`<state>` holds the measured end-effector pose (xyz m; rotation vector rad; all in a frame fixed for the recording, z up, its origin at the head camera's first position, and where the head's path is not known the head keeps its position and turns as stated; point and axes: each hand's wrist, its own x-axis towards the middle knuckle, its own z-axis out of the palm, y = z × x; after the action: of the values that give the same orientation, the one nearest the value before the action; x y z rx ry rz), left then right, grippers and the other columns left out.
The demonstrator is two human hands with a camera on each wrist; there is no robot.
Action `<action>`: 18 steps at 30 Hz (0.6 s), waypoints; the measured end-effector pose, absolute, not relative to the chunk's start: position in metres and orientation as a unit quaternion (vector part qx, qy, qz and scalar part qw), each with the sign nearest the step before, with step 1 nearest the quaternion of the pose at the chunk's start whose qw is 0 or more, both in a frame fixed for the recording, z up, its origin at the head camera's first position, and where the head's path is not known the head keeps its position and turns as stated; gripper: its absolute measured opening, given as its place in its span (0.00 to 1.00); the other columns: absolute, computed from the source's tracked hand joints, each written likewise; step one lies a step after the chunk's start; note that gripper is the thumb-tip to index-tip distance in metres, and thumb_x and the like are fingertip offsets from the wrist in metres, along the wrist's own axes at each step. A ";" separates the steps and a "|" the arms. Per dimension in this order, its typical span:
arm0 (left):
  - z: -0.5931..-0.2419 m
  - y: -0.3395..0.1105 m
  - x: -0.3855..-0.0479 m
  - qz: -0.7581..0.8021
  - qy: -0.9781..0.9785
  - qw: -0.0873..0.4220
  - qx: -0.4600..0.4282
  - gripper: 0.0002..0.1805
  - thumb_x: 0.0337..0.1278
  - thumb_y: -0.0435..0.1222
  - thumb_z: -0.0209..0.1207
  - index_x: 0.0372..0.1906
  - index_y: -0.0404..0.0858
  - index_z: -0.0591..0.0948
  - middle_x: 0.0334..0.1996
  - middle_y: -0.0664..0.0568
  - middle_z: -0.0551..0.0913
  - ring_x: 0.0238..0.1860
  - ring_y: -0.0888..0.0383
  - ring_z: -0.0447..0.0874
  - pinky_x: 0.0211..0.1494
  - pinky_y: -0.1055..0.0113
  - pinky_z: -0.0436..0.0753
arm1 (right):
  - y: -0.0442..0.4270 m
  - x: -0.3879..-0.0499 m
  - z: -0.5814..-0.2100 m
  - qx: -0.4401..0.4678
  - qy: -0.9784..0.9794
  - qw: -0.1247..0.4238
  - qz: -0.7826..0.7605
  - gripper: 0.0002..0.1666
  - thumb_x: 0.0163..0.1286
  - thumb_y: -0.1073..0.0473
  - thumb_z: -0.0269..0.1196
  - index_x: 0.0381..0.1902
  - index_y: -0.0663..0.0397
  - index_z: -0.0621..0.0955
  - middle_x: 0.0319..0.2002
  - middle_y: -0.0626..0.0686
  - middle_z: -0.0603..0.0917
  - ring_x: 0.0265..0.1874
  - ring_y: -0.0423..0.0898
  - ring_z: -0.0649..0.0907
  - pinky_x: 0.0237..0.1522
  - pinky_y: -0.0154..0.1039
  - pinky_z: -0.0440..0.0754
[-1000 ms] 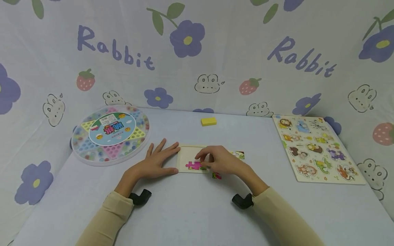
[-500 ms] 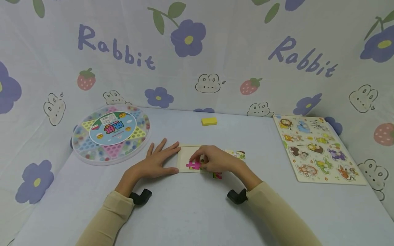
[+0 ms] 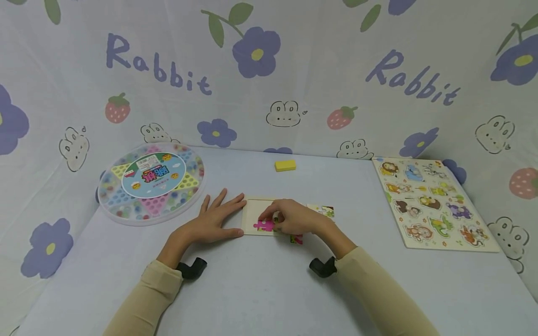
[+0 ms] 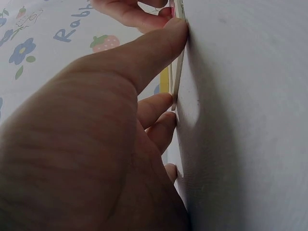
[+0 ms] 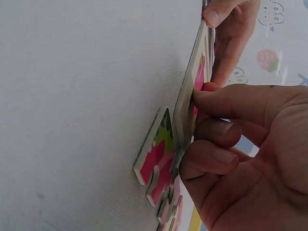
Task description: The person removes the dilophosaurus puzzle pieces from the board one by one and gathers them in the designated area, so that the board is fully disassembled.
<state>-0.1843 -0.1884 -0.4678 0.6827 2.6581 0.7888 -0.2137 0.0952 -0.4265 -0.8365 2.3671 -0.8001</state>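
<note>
A shallow cream puzzle tray [image 3: 252, 210] lies flat at the middle of the table. My left hand [image 3: 216, 219] has its fingers spread, with thumb and index fingertip against the tray's left edge; its thumb [image 4: 149, 60] touches that edge in the left wrist view. Over the tray's right half, my right hand [image 3: 296, 218] pinches a pink puzzle piece [image 3: 264, 226] between thumb and fingers, low at the tray's front side. The hand hides part of the piece and the tray's right end. Loose puzzle pieces [image 5: 156, 163] lie beside the tray, partly under the right hand.
More puzzle pieces [image 3: 325, 211] lie right of the tray. Behind it sits a yellow block [image 3: 285, 165]. A round Chinese checkers box [image 3: 153, 177] stands at the back left, and an animal peg board [image 3: 430, 203] lies at the right. Patterned cloth [image 3: 311, 70] hangs behind.
My right hand has shifted slightly left over the tray, its index fingertip now farther over the pink piece. The last half second shows hardly any motion. My left hand stays in place.
</note>
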 end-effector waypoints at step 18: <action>-0.465 -0.188 -0.183 0.271 0.922 0.140 0.238 0.47 0.69 0.57 0.64 0.86 0.50 0.58 0.89 0.55 0.49 0.89 0.38 0.27 0.83 0.29 0.24 | 0.099 -0.209 -0.432 -0.313 0.861 0.235 -0.325 0.29 0.68 0.76 0.59 0.63 0.52 0.86 0.57 0.54 0.84 0.32 0.42 0.78 0.37 0.33 0.78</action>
<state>-0.1834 -0.1880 -0.4647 0.6884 2.6635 0.7840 -0.2092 0.0985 -0.4317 -0.8590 2.3620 -0.8922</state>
